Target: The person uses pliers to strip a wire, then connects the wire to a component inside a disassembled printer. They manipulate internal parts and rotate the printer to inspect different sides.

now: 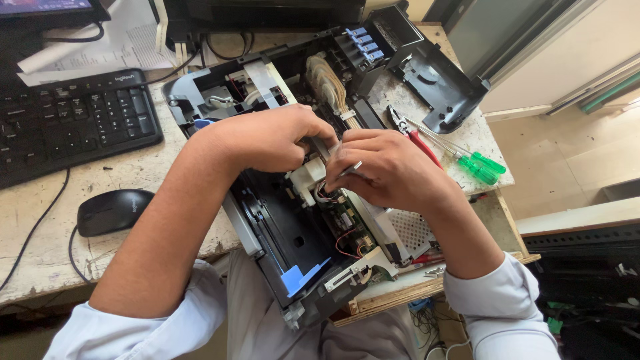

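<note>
An opened black printer [280,233] with its cover off lies across the worn table's front edge, its circuit board [347,223] and wires exposed. My left hand [267,137] rests on the middle of the printer with its fingers curled around a small part inside. My right hand [387,167] is right beside it, pinching a thin metal tool or piece over a white plastic part [307,179]. The two hands touch at the fingertips. What exactly each hand grips is hidden by the fingers.
A black keyboard [67,120] and a black mouse [110,210] lie to the left. Two green-handled screwdrivers [480,167] and red-handled pliers [417,137] lie to the right. A detached black cover [440,87] sits at the back right. Papers lie behind the keyboard.
</note>
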